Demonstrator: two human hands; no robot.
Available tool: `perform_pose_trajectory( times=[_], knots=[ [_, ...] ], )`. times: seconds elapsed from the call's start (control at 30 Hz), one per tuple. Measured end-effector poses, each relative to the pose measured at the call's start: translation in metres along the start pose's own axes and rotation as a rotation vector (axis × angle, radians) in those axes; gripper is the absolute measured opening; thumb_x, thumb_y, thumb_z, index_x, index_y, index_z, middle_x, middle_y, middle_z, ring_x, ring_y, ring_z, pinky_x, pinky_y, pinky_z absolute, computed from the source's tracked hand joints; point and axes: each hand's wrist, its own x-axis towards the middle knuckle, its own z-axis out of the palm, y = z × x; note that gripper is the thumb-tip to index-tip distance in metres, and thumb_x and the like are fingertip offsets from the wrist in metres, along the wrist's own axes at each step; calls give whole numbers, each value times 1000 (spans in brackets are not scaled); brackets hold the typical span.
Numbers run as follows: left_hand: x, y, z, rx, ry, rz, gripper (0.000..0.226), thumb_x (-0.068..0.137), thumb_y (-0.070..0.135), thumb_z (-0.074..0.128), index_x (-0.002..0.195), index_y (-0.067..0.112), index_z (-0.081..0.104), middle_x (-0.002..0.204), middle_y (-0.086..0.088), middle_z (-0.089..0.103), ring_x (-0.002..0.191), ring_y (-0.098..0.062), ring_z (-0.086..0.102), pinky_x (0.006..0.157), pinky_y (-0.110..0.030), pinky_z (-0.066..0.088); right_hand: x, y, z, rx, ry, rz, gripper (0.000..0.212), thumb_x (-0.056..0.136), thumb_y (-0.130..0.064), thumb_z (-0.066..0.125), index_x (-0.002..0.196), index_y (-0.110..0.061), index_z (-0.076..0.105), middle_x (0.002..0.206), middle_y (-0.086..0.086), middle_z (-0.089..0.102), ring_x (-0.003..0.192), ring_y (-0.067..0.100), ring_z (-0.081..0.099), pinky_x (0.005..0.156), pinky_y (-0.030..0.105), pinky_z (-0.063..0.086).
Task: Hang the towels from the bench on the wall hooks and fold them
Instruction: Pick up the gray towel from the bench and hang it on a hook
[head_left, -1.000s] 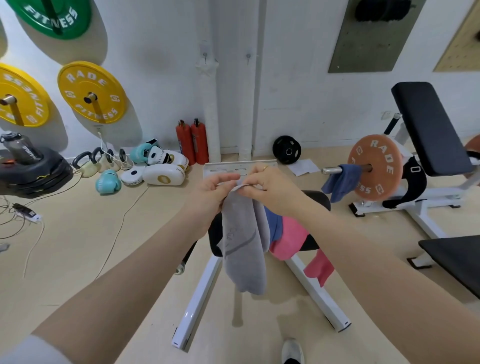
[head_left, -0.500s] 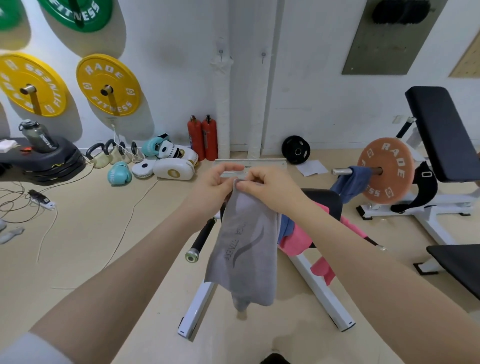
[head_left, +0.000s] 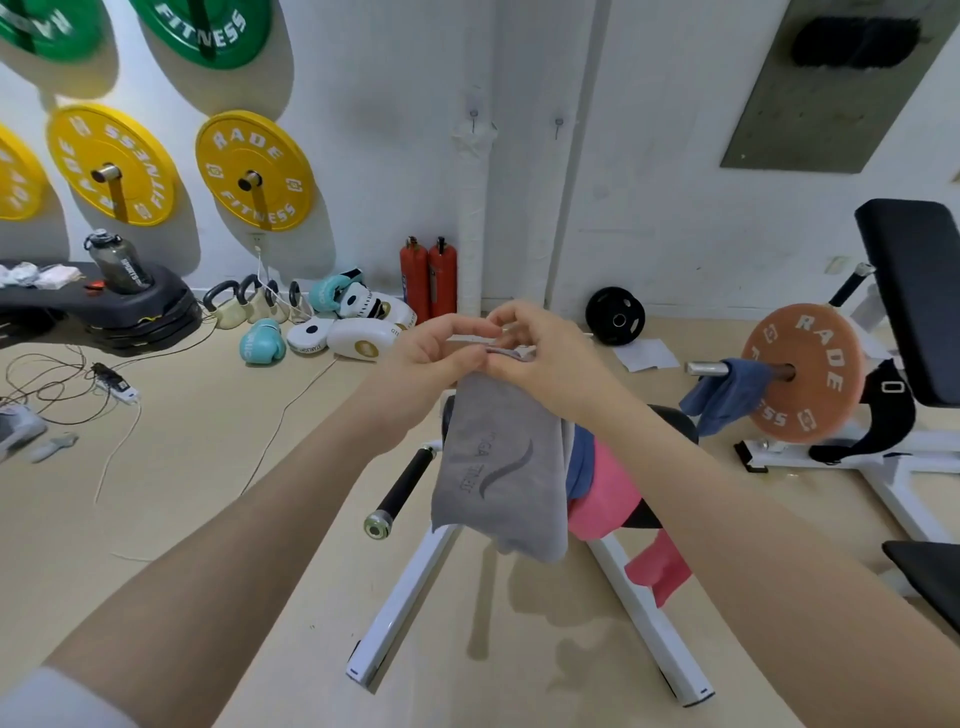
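A grey towel (head_left: 501, 467) with a dark logo hangs in front of me, pinched at its top edge by my left hand (head_left: 434, 358) and my right hand (head_left: 540, 351), which meet close together. Behind it stands the bench (head_left: 670, 421) with a black pad and white legs; a pink towel (head_left: 605, 491) and a blue towel (head_left: 579, 457) lie draped over it. Another blue towel (head_left: 724, 392) hangs on a barbell sleeve to the right. Two small wall hooks (head_left: 474, 115) (head_left: 559, 124) are fixed high on the white wall.
Yellow and green weight plates (head_left: 254, 169) hang on the left wall. Two red extinguishers (head_left: 428, 278), boxing gloves (head_left: 262, 340), pads and kettlebells sit at the wall's foot. Cables (head_left: 78, 379) trail on the floor at left. An orange plate (head_left: 802, 371) and an incline bench (head_left: 914, 296) stand at right.
The view has tilted up and shifted, so the wall hooks sit lower in frame. My hands have risen slightly with the grey towel, which now hangs flatter with its logo showing.
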Motion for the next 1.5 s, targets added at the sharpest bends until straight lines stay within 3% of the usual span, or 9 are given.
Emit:
perform_pose_trajectory(
  times=[0.37,0.47,0.57,0.73,0.9,1.03,1.13,1.33,1.5],
  knots=[
    [16,-2,-14,417,416,29,37,94,6,42,76,34,59,82,18,57,77,6,49,70,-11,37,16,30,-22,410,-617,218,20,93,-19,52,111,-10,58,100,1,63,92,11,60,82,26,51],
    [19,-6,-21,312,545,-15,38,94,4,37,75,30,57,79,13,55,73,1,48,64,-14,37,15,43,-23,407,-850,388,26,92,-20,53,117,-14,56,110,3,66,97,14,64,91,32,53],
    [19,-5,-18,22,552,-113,38,90,-3,34,70,20,57,66,6,56,62,-8,48,55,-18,37,13,48,-23,286,-957,436,10,92,-18,55,100,-22,61,94,-8,69,82,4,68,74,20,55],
    [14,0,7,15,404,-452,10,58,22,50,63,16,44,39,10,35,44,-11,28,42,-19,25,27,68,-12,-256,-556,217,24,85,-33,61,88,-9,66,84,2,64,79,17,58,72,30,44],
    [3,-10,18,808,46,-392,39,67,54,72,87,23,59,63,10,48,65,-9,48,57,-26,35,36,64,1,-422,-331,68,33,86,-20,55,56,-21,41,64,2,47,69,21,47,49,28,26],
    [10,-18,14,1284,142,-261,20,80,42,59,86,23,58,62,8,45,77,-20,54,54,-27,33,41,62,8,-403,-245,10,44,83,-21,58,47,-20,33,50,0,34,57,20,36,48,31,20],
    [10,-29,2,1216,302,-134,31,88,24,48,57,22,40,55,2,40,69,-28,50,50,-28,25,45,59,10,-351,-261,9,50,82,-31,64,46,-19,32,47,-1,30,48,13,28,49,31,20],
    [14,-34,-40,742,713,-72,25,89,14,43,70,15,59,58,2,50,64,-19,47,57,-27,36,59,51,25,-180,-253,-21,14,85,-28,62,75,-18,61,76,3,60,73,17,53,64,31,37],
    [21,-34,-92,469,821,-96,24,90,12,41,84,13,64,71,2,58,71,-13,48,63,-25,37,82,24,53,-263,-343,-85,17,88,-31,59,82,-16,54,80,2,54,71,14,48,58,25,33]
  ],
)
